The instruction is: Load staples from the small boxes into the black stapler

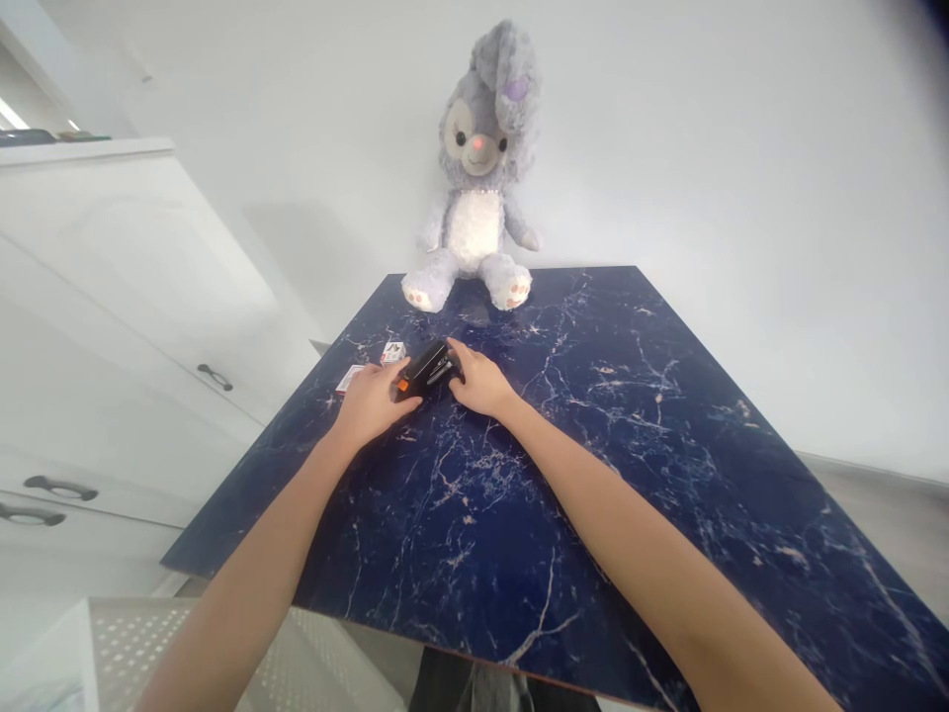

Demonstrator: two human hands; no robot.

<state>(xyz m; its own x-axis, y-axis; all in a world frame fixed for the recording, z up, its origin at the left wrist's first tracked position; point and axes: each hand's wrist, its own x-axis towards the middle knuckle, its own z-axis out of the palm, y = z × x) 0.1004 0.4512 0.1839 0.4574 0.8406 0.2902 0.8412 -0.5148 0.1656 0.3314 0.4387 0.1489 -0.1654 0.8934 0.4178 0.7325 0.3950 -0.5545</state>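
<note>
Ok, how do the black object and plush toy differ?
The black object is glossy and dark; the plush toy is fluffy and pale. The black object is smaller than the plush toy. The left hand and right hand hold the black object; neither touches the plush toy.

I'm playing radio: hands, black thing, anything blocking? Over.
Left hand on black thing, orange-marked end. Right hand at opposite end. Small white box close by, apparently not blocking.

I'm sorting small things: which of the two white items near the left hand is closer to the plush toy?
The white box, near the black object; the other white item lies lower and farther left.
</note>
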